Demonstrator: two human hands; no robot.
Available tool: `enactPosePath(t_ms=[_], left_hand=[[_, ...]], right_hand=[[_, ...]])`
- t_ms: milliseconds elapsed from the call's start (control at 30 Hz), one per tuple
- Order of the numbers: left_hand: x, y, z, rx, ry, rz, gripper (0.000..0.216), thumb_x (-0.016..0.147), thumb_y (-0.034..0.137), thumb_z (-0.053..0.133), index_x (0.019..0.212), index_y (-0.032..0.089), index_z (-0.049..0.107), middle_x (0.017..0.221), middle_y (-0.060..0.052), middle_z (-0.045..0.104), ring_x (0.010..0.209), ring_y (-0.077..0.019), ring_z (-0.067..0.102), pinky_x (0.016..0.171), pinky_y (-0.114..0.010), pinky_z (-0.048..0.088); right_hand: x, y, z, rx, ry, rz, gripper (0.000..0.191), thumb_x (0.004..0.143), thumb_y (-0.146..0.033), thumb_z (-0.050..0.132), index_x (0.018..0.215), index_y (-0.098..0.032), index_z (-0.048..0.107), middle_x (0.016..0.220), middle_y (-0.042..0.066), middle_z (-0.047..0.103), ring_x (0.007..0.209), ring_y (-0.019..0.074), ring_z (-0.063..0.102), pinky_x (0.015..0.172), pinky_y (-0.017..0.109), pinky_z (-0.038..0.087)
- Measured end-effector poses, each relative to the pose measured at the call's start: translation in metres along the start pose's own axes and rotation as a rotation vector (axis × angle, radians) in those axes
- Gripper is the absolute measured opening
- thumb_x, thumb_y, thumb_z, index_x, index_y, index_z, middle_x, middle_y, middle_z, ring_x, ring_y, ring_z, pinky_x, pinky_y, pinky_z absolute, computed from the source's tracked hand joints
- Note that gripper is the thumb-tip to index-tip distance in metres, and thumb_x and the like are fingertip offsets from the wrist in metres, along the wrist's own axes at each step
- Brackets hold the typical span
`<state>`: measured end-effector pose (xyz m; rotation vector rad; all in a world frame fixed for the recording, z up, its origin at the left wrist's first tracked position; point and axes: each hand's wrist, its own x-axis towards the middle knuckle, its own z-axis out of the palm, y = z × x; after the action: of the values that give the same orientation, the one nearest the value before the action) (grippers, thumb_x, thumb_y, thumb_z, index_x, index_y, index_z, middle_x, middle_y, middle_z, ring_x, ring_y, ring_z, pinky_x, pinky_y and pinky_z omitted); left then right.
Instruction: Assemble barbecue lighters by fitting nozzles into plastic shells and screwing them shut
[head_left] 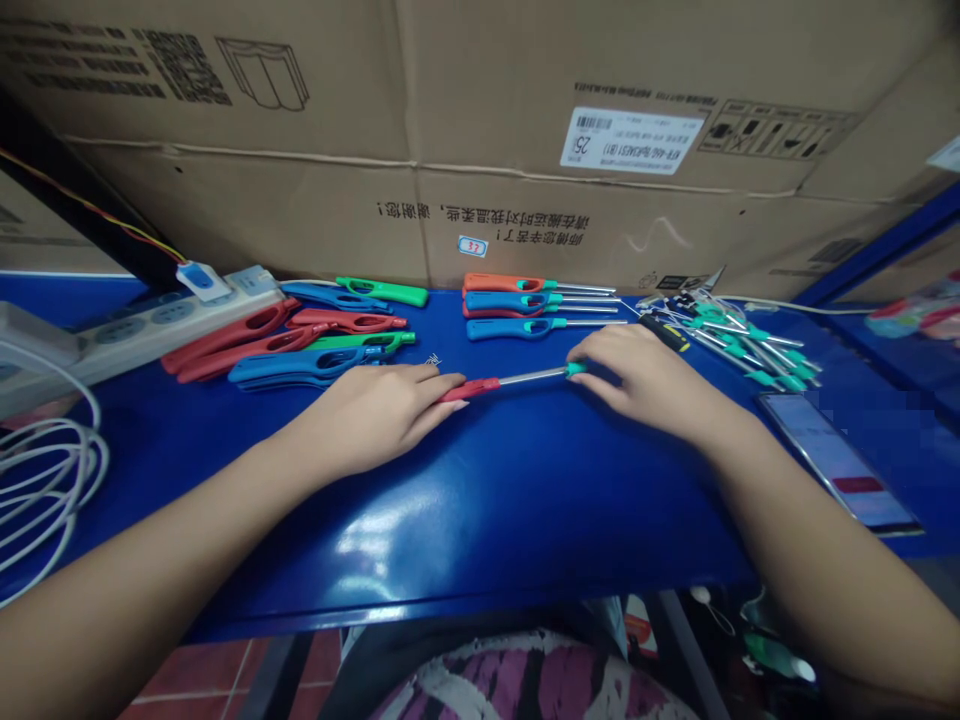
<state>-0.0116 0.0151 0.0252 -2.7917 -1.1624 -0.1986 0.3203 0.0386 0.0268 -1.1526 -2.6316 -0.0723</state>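
Note:
On the blue table (480,500) my left hand (382,410) lies over the red handle of a long-necked lighter (517,379), fingers closed around the handle's rear part. My right hand (645,380) grips the green collar and metal tube end of the same lighter, fingers curled. The lighter lies flat between the two hands. Behind my left hand is a heap of empty red, blue and green lighter handles (300,340). Behind the lighter lie three assembled lighters (532,300) side by side.
A pile of metal tubes with green collars (742,345) lies at the right. A phone (840,460) rests on the table's right side. A power strip (135,325) and coiled white cable (45,480) are at the left. Cardboard boxes (480,140) form a wall behind.

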Motion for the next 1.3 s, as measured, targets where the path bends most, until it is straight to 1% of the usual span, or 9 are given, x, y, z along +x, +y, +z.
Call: enactPosePath(t_ms=[167, 400, 567, 667, 733, 800, 900, 1033, 1300], left_hand=[[-0.001, 0.009, 0.000, -0.055, -0.046, 0.038, 0.049, 0.108, 0.048, 0.032, 0.134, 0.022, 0.064, 0.107, -0.007, 0.074, 0.090, -0.0238, 0.073, 0.074, -0.032, 0.055], [-0.004, 0.030, 0.004, -0.141, -0.082, 0.072, 0.043, 0.109, 0.043, 0.034, 0.135, 0.023, 0.061, 0.107, -0.005, 0.073, 0.090, -0.0225, 0.072, 0.075, -0.033, 0.055], [-0.003, 0.031, 0.004, -0.259, -0.092, 0.024, 0.041, 0.107, 0.045, 0.039, 0.137, 0.024, 0.059, 0.113, -0.005, 0.071, 0.099, -0.0230, 0.071, 0.082, -0.033, 0.054], [-0.003, 0.026, 0.007, -0.349, -0.098, 0.018, 0.044, 0.103, 0.049, 0.049, 0.140, 0.024, 0.056, 0.117, -0.005, 0.068, 0.103, -0.0232, 0.069, 0.085, -0.033, 0.054], [-0.002, 0.020, 0.009, -0.403, -0.068, 0.017, 0.044, 0.102, 0.044, 0.054, 0.141, 0.023, 0.054, 0.119, -0.006, 0.066, 0.105, -0.0222, 0.068, 0.087, -0.032, 0.054], [-0.001, 0.015, 0.011, -0.437, -0.028, 0.017, 0.035, 0.103, 0.036, 0.053, 0.132, 0.019, 0.060, 0.115, -0.007, 0.067, 0.104, -0.0212, 0.067, 0.090, -0.031, 0.053], [0.000, 0.009, 0.013, -0.391, -0.032, 0.018, 0.027, 0.105, 0.034, 0.048, 0.114, 0.017, 0.066, 0.102, -0.006, 0.070, 0.095, -0.0219, 0.069, 0.084, -0.032, 0.054], [-0.001, 0.009, 0.014, -0.237, -0.046, 0.019, 0.030, 0.105, 0.037, 0.044, 0.118, 0.018, 0.063, 0.103, -0.007, 0.072, 0.089, -0.0253, 0.073, 0.074, -0.035, 0.056], [-0.005, 0.016, 0.020, -0.111, 0.019, 0.129, 0.028, 0.104, 0.027, 0.042, 0.116, 0.013, 0.063, 0.097, -0.008, 0.072, 0.074, -0.0254, 0.072, 0.061, -0.037, 0.056]], right_hand=[[0.003, -0.020, 0.009, 0.115, -0.004, -0.151, 0.018, 0.101, -0.030, 0.056, 0.107, -0.017, 0.068, 0.102, 0.008, 0.072, 0.095, 0.0218, 0.063, 0.090, 0.038, 0.044], [0.005, -0.057, 0.021, 0.057, 0.089, -0.273, 0.026, 0.104, -0.031, 0.049, 0.107, -0.014, 0.069, 0.099, 0.008, 0.072, 0.090, 0.0220, 0.062, 0.080, 0.035, 0.044], [0.005, -0.056, 0.017, 0.030, 0.099, -0.282, 0.026, 0.103, -0.033, 0.053, 0.110, -0.014, 0.069, 0.100, 0.008, 0.072, 0.090, 0.0222, 0.061, 0.079, 0.035, 0.043], [0.004, -0.052, 0.014, 0.011, 0.106, -0.274, 0.024, 0.103, -0.031, 0.052, 0.106, -0.014, 0.069, 0.096, 0.008, 0.072, 0.088, 0.0216, 0.062, 0.077, 0.035, 0.043], [0.004, -0.049, 0.013, -0.002, 0.120, -0.252, 0.024, 0.104, -0.031, 0.051, 0.105, -0.015, 0.069, 0.096, 0.007, 0.073, 0.087, 0.0211, 0.062, 0.076, 0.034, 0.043], [0.003, -0.046, 0.013, -0.013, 0.136, -0.227, 0.024, 0.103, -0.031, 0.052, 0.105, -0.015, 0.069, 0.095, 0.007, 0.073, 0.086, 0.0209, 0.062, 0.075, 0.034, 0.043], [0.003, -0.043, 0.014, -0.018, 0.154, -0.208, 0.024, 0.103, -0.032, 0.053, 0.106, -0.015, 0.069, 0.094, 0.006, 0.073, 0.085, 0.0208, 0.063, 0.073, 0.034, 0.043], [0.003, -0.043, 0.019, -0.025, 0.175, -0.245, 0.024, 0.103, -0.029, 0.053, 0.105, -0.013, 0.070, 0.091, 0.007, 0.073, 0.083, 0.0208, 0.063, 0.071, 0.034, 0.046], [0.001, -0.046, 0.028, -0.074, 0.237, -0.360, 0.023, 0.101, -0.020, 0.053, 0.105, -0.005, 0.070, 0.086, 0.012, 0.073, 0.076, 0.0217, 0.062, 0.069, 0.035, 0.051]])
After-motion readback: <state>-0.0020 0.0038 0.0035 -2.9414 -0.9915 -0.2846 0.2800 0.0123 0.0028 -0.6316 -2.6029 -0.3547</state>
